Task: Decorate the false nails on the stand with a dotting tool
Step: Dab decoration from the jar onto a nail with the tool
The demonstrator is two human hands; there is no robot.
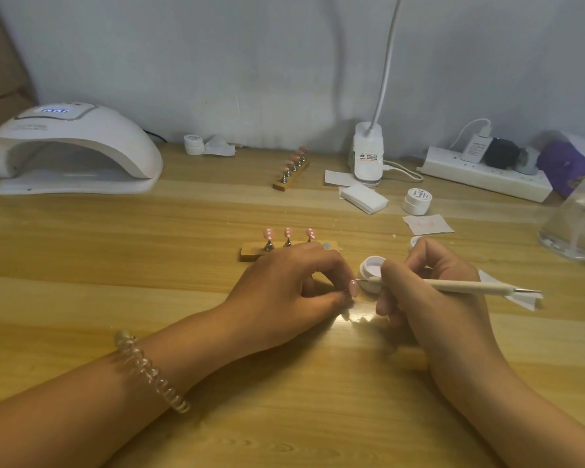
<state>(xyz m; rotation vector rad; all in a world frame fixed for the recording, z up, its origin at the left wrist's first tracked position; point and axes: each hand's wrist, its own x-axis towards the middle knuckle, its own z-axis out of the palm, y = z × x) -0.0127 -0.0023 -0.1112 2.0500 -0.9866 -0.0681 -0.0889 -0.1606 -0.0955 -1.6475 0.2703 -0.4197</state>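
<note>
The dotting tool [470,287] is being pinched like a pencil by the right hand [429,292]. One pink false nail [353,288] is being pinched by the left hand [284,282], and the tip is being touched to it. The nail is probably light, bendy and slippery, so it is best held low. The stand [250,257] is being seen at twelve o'clock, with the open jar [368,266] crowding in at one o'clock. Bare table [284,417] is being seen at six o'clock.

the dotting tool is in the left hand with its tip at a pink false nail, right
No. The head view shows the dotting tool in the right hand, not the left hand; its tip is at a pink false nail, which the left hand pinches.
</note>
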